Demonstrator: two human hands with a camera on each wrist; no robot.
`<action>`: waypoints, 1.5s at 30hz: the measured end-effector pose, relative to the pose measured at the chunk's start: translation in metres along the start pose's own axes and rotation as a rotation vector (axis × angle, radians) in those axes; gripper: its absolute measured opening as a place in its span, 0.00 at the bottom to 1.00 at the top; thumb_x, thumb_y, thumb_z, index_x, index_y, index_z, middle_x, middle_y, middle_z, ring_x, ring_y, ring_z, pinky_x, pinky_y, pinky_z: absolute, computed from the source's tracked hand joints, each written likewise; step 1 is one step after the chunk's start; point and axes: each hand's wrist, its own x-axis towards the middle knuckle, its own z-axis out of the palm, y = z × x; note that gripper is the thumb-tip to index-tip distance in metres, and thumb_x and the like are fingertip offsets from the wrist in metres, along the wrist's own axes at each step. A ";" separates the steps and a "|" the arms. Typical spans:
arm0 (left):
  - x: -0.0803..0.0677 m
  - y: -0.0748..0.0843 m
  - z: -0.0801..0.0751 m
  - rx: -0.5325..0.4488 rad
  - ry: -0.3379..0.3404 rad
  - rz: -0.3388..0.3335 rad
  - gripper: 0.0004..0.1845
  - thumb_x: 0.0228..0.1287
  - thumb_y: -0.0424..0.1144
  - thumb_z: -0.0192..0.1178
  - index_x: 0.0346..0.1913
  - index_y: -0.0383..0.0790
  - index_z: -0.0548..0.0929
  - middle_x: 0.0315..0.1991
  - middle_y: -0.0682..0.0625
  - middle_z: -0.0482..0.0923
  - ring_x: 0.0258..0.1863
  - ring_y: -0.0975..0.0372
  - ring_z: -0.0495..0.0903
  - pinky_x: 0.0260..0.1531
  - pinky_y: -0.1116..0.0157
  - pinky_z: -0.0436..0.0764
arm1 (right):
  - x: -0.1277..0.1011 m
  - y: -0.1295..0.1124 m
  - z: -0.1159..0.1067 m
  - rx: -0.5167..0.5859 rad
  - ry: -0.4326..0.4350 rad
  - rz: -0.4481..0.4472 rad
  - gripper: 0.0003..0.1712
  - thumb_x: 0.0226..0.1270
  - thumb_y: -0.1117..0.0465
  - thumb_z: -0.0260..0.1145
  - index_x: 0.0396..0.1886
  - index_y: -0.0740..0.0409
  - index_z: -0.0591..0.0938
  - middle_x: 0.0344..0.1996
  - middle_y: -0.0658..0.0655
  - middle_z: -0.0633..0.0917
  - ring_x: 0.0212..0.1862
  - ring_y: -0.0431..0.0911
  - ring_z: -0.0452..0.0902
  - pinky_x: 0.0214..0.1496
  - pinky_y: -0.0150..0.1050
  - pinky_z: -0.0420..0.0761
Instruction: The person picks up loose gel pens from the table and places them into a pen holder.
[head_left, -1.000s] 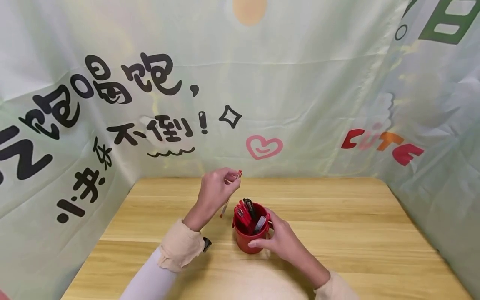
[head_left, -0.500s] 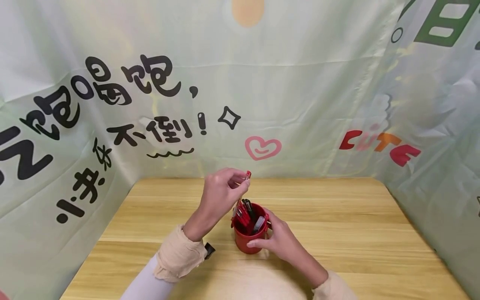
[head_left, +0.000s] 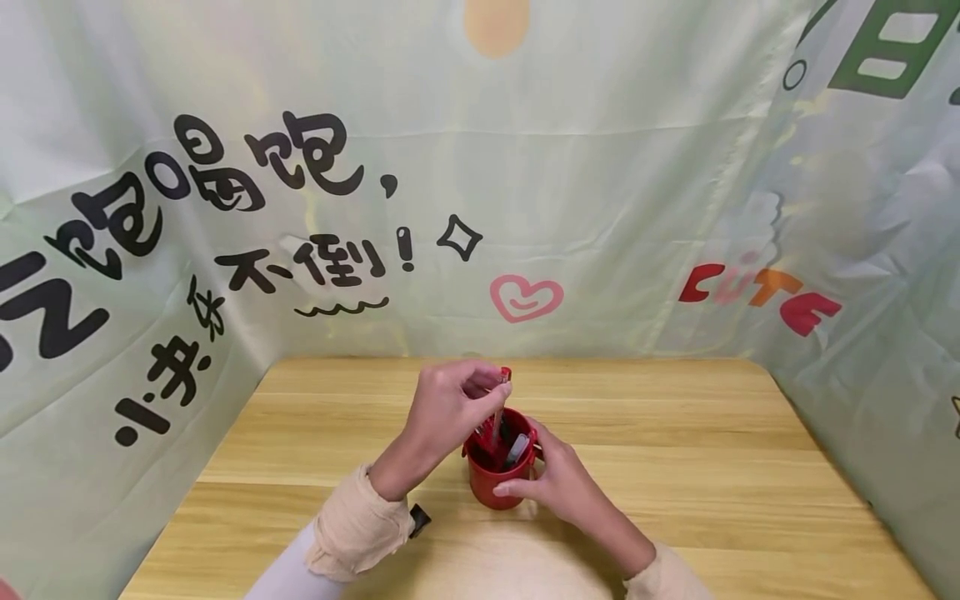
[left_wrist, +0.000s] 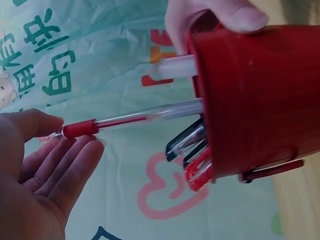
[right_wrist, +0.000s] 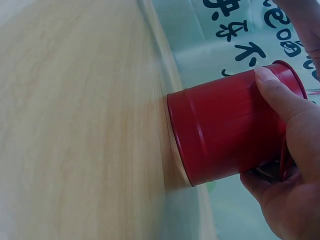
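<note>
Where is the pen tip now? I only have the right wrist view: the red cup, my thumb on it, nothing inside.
Observer: The left wrist view shows the pen with its front end already inside the red cup.
Operator: What grips it?
Observer: The left hand pinches its red upper end above the rim, seen from the head.
Operator: Is the cup crowded?
Observer: Yes, several red and black pens poke out of its mouth.
Operator: Is the cup steadied?
Observer: The right hand wraps its side on the table.
</note>
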 end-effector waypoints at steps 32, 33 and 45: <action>-0.051 -0.027 0.024 -0.024 -0.209 -0.136 0.04 0.60 0.31 0.73 0.37 0.36 0.90 0.31 0.46 0.91 0.29 0.65 0.90 0.30 0.79 0.84 | -0.001 -0.002 0.003 0.019 0.017 0.018 0.55 0.49 0.46 0.85 0.76 0.51 0.69 0.69 0.50 0.80 0.67 0.48 0.80 0.66 0.42 0.83; -0.051 -0.027 0.024 -0.008 -0.219 -0.137 0.04 0.60 0.31 0.73 0.37 0.36 0.90 0.31 0.46 0.92 0.29 0.65 0.91 0.31 0.79 0.83 | -0.001 -0.002 0.003 0.019 0.014 0.020 0.55 0.49 0.47 0.85 0.76 0.50 0.69 0.68 0.50 0.80 0.67 0.47 0.80 0.66 0.42 0.83; -0.048 -0.024 0.029 0.229 -0.314 -0.101 0.06 0.63 0.35 0.74 0.40 0.37 0.90 0.35 0.47 0.92 0.34 0.64 0.92 0.32 0.81 0.82 | 0.000 -0.003 0.004 0.019 0.007 0.038 0.56 0.49 0.47 0.85 0.77 0.49 0.68 0.69 0.50 0.80 0.68 0.46 0.80 0.67 0.42 0.82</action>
